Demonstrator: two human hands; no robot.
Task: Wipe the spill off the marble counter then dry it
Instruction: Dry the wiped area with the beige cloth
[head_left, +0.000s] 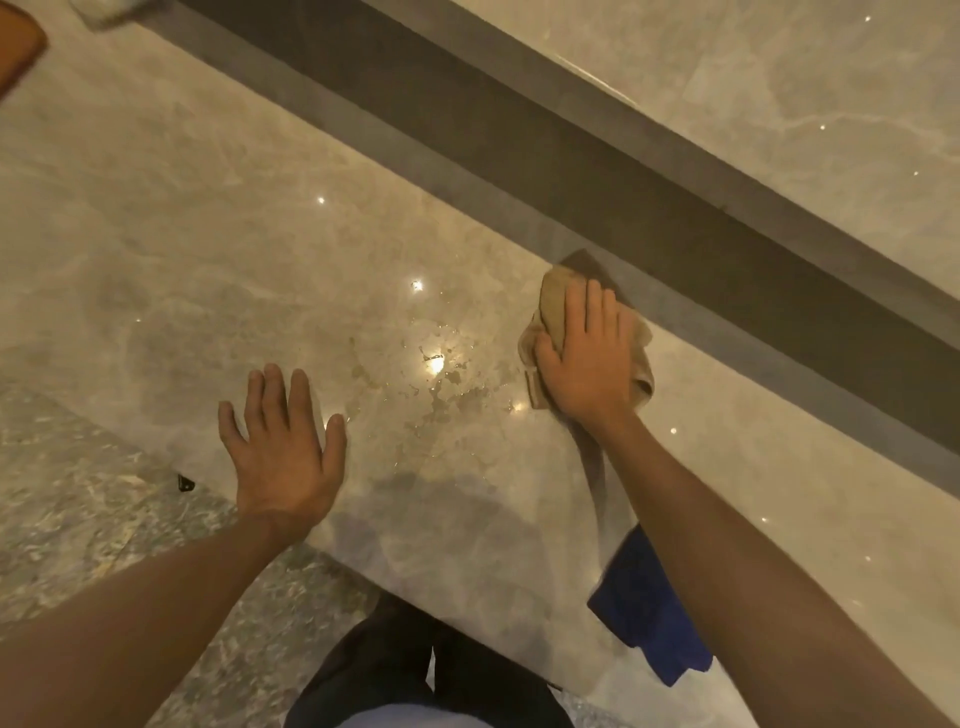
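Note:
A spill (441, 384) of patchy wet spots and droplets glistens in the middle of the polished marble counter (197, 249). My right hand (587, 358) presses flat on a crumpled tan cloth (553, 306), just right of the spill and close to the dark back ledge. Left of the wet patch, my left hand (283, 447) hovers or rests near the counter's front edge, fingers spread, holding nothing. A folded blue cloth (649, 608) lies on the counter at the front right, partly hidden under my right forearm.
A dark recessed ledge (597, 182) runs diagonally behind the counter, with a marble wall above it. A brown object (15, 57) and a pale object (104, 10) sit at the far left corner. Speckled floor (78, 519) and my dark trousers (405, 670) show below the front edge.

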